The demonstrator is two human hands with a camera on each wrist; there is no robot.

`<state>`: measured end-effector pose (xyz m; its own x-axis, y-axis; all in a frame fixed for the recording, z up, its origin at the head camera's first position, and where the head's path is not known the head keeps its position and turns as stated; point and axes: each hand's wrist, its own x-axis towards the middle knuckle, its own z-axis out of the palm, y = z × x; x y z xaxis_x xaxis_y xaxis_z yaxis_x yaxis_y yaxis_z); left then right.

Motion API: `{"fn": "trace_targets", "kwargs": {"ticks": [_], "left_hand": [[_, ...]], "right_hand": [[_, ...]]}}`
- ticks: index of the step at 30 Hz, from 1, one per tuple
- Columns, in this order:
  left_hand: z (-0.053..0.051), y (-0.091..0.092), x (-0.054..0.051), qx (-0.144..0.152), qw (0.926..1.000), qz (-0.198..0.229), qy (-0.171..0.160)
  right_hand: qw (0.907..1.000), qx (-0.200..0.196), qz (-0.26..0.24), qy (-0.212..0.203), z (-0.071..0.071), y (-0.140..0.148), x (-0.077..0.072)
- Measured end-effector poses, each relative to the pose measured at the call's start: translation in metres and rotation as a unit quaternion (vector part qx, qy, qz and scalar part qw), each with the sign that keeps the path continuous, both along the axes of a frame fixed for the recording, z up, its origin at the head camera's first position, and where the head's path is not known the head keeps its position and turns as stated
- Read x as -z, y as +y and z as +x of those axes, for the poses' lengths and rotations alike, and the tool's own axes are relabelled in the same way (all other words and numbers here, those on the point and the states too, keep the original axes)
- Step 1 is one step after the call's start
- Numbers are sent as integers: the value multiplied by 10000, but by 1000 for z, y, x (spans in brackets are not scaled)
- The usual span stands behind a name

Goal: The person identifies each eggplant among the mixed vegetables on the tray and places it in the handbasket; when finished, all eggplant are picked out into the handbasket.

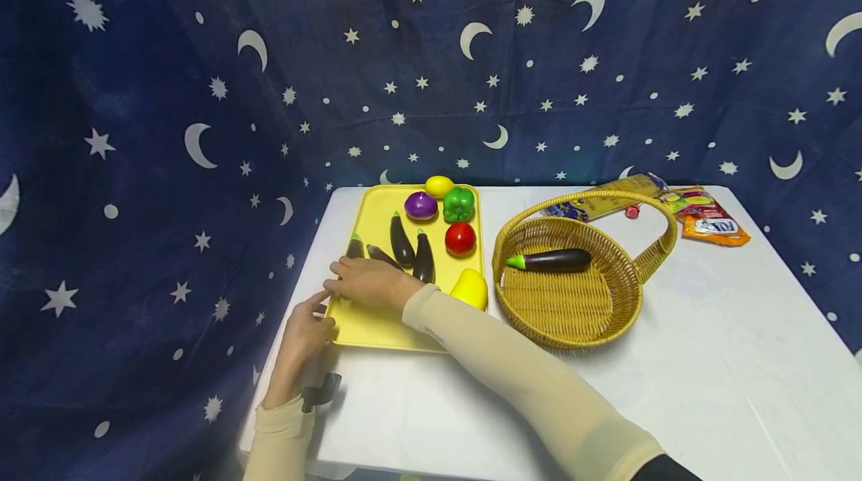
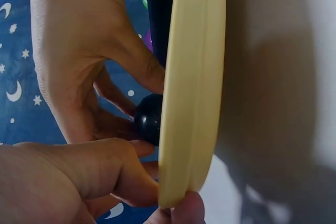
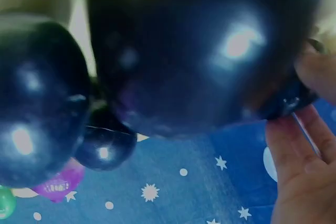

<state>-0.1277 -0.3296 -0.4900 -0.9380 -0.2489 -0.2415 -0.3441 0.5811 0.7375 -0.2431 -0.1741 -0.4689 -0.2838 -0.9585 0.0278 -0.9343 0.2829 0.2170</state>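
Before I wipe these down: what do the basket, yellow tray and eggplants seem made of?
Basket: woven strands suggest wicker or imitation, with soft sheen. Yellow tray: probably plastic, satin; its smooth rim looks moulded. Eggplants: glossy, perhaps plastic or coated foam, given sharp highlights.

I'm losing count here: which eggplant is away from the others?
The eggplant lying alone in the wicker basket, its green end towards the yellow tray, where the other visible eggplants are.

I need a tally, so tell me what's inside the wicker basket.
Inside the wicker basket, one dark eggplant lies on its side, green end toward the left. Bare weave shows around it; whatever is directly beneath the eggplant is covered from view.
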Motion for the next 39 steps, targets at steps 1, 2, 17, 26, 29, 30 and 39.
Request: {"fn": "trace_targets", "kwargs": {"ticks": [1, 2, 17, 26, 29, 30, 39], "left_hand": [[0, 0, 1, -9, 10000, 12, -10], [0, 0, 1, -22, 10000, 27, -24], [-4, -1, -2, 114, 9998, -173, 42], [1, 0, 0, 99, 9999, -86, 36], [1, 2, 0, 119, 9999, -51, 10], [1, 3, 0, 136, 9999, -49, 13], [0, -3, -1, 262, 9995, -182, 14]], "right_hand": [[10000, -42, -2, 67, -1, 0, 1], [9999, -76, -5, 116, -1, -1, 2], [9758, 109, -1644, -1435, -8, 42, -36], [8848, 329, -3457, -3106, 7, 100, -55], [8572, 202, -3883, -3376, 19, 128, -60], [8451, 155, -4040, -3497, 24, 138, -63], [7373, 238, -5236, -4263, 58, 240, -87]]}}
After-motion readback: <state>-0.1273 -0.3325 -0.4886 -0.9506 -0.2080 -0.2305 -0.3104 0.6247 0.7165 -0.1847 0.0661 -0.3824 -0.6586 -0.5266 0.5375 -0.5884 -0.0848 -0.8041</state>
